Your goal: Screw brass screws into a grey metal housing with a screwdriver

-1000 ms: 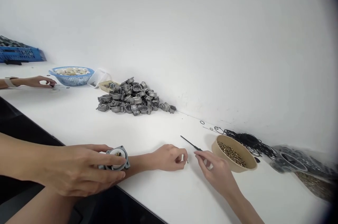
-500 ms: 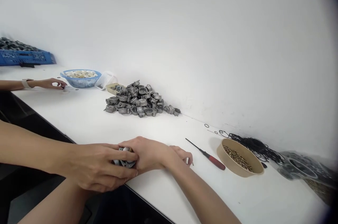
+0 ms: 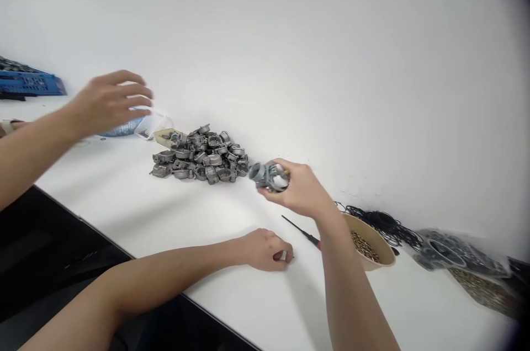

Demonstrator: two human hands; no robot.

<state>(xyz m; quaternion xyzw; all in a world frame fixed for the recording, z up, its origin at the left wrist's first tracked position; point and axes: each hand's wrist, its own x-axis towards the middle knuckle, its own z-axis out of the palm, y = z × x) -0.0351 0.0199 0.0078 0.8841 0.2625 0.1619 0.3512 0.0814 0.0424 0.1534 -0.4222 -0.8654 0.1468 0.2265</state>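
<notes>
Above the table (image 3: 232, 207), a carburetor (image 3: 268, 176) juts from the gripping right hand (image 3: 303, 187).

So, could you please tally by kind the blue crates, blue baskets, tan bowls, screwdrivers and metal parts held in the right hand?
Blue crate: 1
Blue basket, partly hidden: 1
Tan bowl, partly hidden: 1
Screwdriver, partly hidden: 1
Metal part in the right hand: 1
Total: 5
</notes>
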